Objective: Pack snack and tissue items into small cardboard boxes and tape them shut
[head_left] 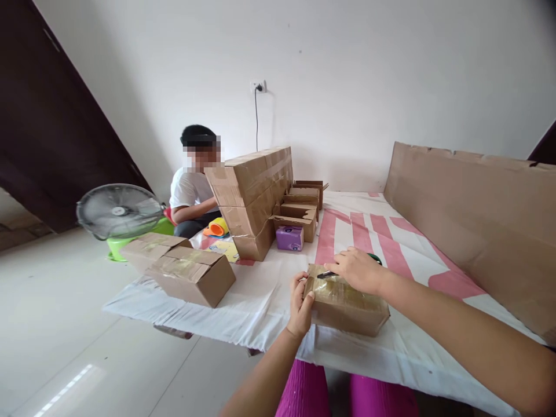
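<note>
A brown cardboard box (347, 315) with shiny clear tape across its top lies before me near the table's front edge. My left hand (300, 304) is wrapped round its left end, thumb on the near side and fingers on the far side. Above the box top, my right hand (357, 269) is closed on what look like scissors. Their dark pointed tip (325, 274) rests at the taped top near the left end. A dark green curved part (374, 258), which looks like the handle, shows behind the hand; the rest is hidden by it.
Taped boxes form a stacked wall (256, 202); open boxes (297, 215) and a purple box (289, 238) stand beside it. Two boxes (191, 272) sit at the left edge. A person (191, 191) sits behind, near a fan (119, 211). A cardboard sheet (473, 226) leans right.
</note>
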The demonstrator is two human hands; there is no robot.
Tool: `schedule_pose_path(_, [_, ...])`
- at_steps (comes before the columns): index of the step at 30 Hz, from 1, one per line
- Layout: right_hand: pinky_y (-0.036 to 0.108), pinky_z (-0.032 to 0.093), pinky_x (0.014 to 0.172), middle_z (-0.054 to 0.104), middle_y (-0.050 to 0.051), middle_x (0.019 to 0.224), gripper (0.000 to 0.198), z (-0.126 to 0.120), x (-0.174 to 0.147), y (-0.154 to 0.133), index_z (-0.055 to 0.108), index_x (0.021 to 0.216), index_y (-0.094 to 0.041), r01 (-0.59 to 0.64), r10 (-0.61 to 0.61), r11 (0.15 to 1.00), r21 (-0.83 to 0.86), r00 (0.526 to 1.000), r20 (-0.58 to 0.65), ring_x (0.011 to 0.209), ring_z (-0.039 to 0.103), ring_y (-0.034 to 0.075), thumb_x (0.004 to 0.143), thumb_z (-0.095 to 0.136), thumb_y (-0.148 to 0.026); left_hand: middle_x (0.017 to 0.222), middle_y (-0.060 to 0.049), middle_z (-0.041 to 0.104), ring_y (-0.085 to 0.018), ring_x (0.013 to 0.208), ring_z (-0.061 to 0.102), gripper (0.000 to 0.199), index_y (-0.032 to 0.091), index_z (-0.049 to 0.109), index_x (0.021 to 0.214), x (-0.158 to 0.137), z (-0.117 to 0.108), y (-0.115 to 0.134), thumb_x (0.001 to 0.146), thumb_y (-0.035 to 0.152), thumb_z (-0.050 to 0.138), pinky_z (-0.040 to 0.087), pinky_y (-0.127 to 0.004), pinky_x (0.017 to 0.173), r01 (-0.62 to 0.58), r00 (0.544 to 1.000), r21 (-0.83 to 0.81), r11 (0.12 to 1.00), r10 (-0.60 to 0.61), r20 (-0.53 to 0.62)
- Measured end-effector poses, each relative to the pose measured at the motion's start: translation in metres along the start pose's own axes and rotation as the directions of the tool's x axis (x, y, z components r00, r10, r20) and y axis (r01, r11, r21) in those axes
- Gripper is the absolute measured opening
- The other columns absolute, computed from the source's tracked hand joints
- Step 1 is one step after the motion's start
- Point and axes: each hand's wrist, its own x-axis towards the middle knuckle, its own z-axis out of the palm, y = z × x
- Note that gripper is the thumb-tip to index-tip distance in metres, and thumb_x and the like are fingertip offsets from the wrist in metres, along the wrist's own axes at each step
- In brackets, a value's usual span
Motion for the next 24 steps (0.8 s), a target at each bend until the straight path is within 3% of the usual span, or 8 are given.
schedule_pose_path(5, [0.032, 0.034, 0.068, 0.068, 0.006, 0.085, 0.028, -0.003, -0.02, 0.007, 0.066, 0.104, -0.018, 0.053, -0.05, 0.995, -0.088, 0.998, 0.034, 0.078, 0.062, 0.02, 0.087, 0.047, -0.005, 0.126, -0.012, 0.046, -0.028, 0.122, 0.045, 0.031, 0.019, 0.061, 0.109, -0.002, -0.002, -0.003, 0.092, 0.041, 0.047, 0.035, -0.048, 0.107, -0.005, 1.0, 0.007, 1.0, 0.005, 0.005])
schedule_pose_path(12, [0.031, 0.035, 0.064, 0.067, 0.006, 0.086, 0.032, 0.002, -0.046, 0.012, 0.063, 0.108, -0.018, 0.044, -0.042, 0.992, -0.116, 0.999, 0.026, 0.075, 0.06, 0.018, 0.085, 0.047, -0.003, 0.125, -0.012, 0.048, -0.028, 0.12, 0.048, 0.033, 0.02, 0.062, 0.107, 0.0, -0.001, 0.0, 0.092, 0.044, 0.046, 0.036, -0.049, 0.107, 0.01, 0.998, 0.004, 1.0, -0.011, 0.055])
schedule_pose_path(24, [0.03, 0.035, 0.062, 0.065, 0.002, 0.078, 0.039, 0.007, -0.101, 0.023, 0.065, 0.097, -0.021, -0.106, 0.112, 0.992, -0.071, 0.99, 0.088, 0.068, 0.06, 0.016, 0.074, 0.048, 0.005, 0.124, -0.011, 0.049, -0.028, 0.121, 0.048, 0.03, 0.019, 0.063, 0.107, 0.005, 0.003, -0.003, 0.09, 0.041, 0.049, 0.037, -0.047, 0.106, 0.055, 0.998, -0.043, 0.998, -0.054, 0.04])
